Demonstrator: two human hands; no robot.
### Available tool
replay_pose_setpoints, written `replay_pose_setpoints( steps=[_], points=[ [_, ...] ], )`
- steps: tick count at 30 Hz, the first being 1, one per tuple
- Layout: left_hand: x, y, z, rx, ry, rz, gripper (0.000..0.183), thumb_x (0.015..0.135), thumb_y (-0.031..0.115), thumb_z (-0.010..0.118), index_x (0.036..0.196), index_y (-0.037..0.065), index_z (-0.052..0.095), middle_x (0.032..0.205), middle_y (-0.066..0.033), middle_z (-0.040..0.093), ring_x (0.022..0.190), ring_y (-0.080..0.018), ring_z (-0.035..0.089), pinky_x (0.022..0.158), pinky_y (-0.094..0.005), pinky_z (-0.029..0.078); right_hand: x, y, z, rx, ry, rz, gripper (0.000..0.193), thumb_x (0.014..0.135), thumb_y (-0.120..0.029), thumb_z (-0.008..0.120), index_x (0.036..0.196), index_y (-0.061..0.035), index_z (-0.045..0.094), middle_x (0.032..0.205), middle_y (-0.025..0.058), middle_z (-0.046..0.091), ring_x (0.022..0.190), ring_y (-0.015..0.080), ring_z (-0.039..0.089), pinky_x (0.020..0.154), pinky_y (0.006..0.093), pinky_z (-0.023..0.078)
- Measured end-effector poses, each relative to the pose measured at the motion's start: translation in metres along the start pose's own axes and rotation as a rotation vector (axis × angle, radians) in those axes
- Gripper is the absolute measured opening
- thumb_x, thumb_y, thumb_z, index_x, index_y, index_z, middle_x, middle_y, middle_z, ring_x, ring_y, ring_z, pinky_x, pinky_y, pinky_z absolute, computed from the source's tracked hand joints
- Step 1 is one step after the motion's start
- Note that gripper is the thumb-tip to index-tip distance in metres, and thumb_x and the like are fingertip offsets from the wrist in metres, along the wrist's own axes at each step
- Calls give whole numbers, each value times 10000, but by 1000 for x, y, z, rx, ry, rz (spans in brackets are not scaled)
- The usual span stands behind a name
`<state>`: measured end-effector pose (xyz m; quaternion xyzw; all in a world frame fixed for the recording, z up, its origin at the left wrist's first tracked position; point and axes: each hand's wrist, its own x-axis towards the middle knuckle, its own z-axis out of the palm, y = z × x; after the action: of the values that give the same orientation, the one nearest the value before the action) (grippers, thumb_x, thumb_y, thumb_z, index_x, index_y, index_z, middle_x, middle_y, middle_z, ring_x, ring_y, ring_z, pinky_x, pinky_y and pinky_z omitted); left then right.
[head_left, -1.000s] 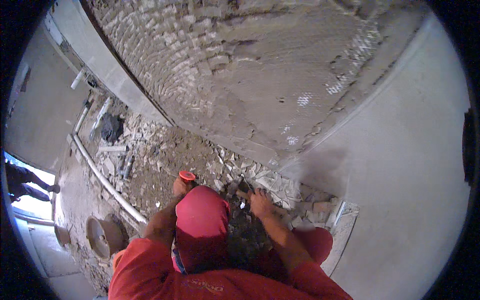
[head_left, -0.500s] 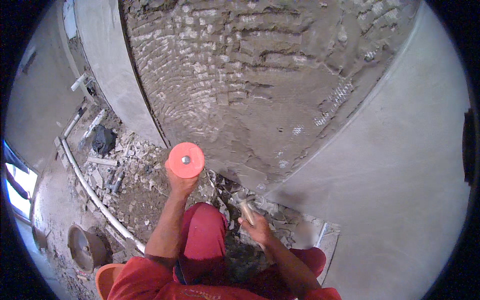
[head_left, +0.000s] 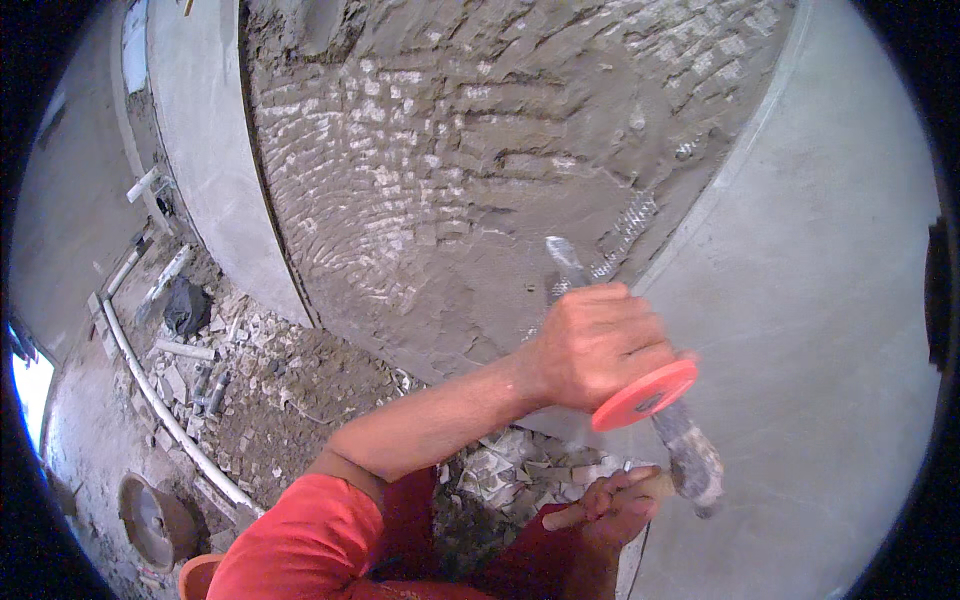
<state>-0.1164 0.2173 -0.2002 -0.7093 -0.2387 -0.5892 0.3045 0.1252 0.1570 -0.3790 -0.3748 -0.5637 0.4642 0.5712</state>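
Note:
My left hand [head_left: 605,345] is closed around a chisel fitted with a round coral-red hand guard [head_left: 645,396]. The chisel's flat metal blade [head_left: 565,256] points up and left, against or just in front of the rough mortar wall [head_left: 430,170], by a strip of exposed mesh-like texture; contact cannot be made out. Below the guard, a worn hammer head [head_left: 692,462] overlaps the chisel's striking end, slightly blurred. My right hand [head_left: 610,505] grips the hammer's pale wooden handle [head_left: 652,487], low beside my right knee.
Smooth grey plaster [head_left: 800,330] borders the rough patch on the right, and another smooth panel [head_left: 200,130] on the left. Broken rubble [head_left: 290,375] covers the floor, crossed by a white pipe [head_left: 165,410]. A black bag [head_left: 187,307] and a round bucket [head_left: 155,522] stand left.
My left hand has swung right and up with the chisel, turning it so that its blade shows against the wall. My right hand has moved right and lower with the hammer.

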Motion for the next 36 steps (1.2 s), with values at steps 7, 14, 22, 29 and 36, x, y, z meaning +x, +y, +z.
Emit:
replay_pose_setpoints(
  steps=[7,14,22,29,36],
  points=[
    [16,-26,24,-116,6,87,189,664,162,768,785,72,654,694,-18,526,580,-207,540,506,-340,392,13,-35,21,334,-76,-296,675,919,-660,600,1107,-37,418,578,61,500,394,146,465,361,257,419],
    [13,-5,26,-6,11,-75,371,700,196,781,1024,36,698,788,-46,560,718,-210,580,690,-363,457,20,25,-10,350,-115,-403,729,906,-630,646,1159,16,425,602,88,551,426,163,503,385,269,428],
    [10,-11,44,64,117,-59,184,770,147,777,759,71,610,714,-28,494,675,-208,530,655,-354,417,14,-34,11,420,-196,-220,650,933,-574,647,1167,4,462,676,96,575,453,170,523,389,293,453],
    [3,-17,45,81,228,-27,297,747,115,833,671,70,549,660,-22,442,589,-199,480,577,-344,377,26,-69,-25,59,-249,-645,557,921,-545,671,1056,-34,493,660,86,553,449,176,516,385,320,478],
    [9,-21,50,106,279,-36,283,748,89,825,677,66,552,655,-24,440,571,-204,471,565,-359,359,53,-33,7,-361,-4,-624,502,893,-511,721,916,-56,510,643,78,537,447,180,509,389,344,497]
  ],
)
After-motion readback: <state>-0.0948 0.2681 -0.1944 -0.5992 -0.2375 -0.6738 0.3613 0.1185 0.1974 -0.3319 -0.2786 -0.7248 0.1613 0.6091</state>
